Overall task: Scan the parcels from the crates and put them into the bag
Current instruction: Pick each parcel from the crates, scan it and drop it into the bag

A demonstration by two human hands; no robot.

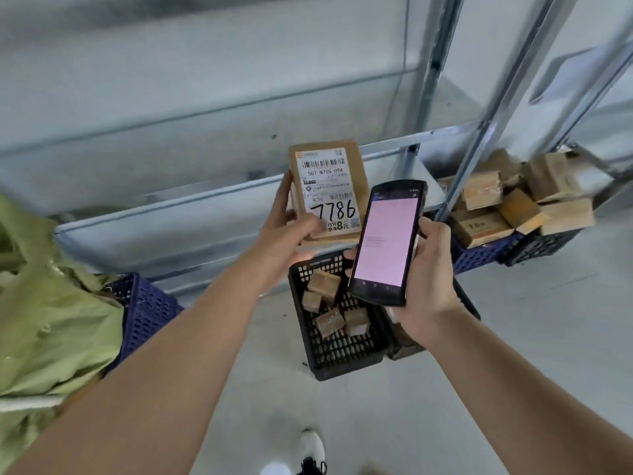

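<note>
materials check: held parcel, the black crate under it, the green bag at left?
Flat brown parcel in the left hand: looks like matte kraft cardboard with a white printed paper label.
Black lattice crate on the floor: likely moulded rigid plastic, given its uniform grid of holes and slight sheen.
Pale green crumpled bag: soft, creased and matte; probably woven plastic or fabric, but too blurred to tell which.

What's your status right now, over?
Left hand holds parcel, label up. Right hand grips scanner. Green bag at left. Nothing blocking.
</note>
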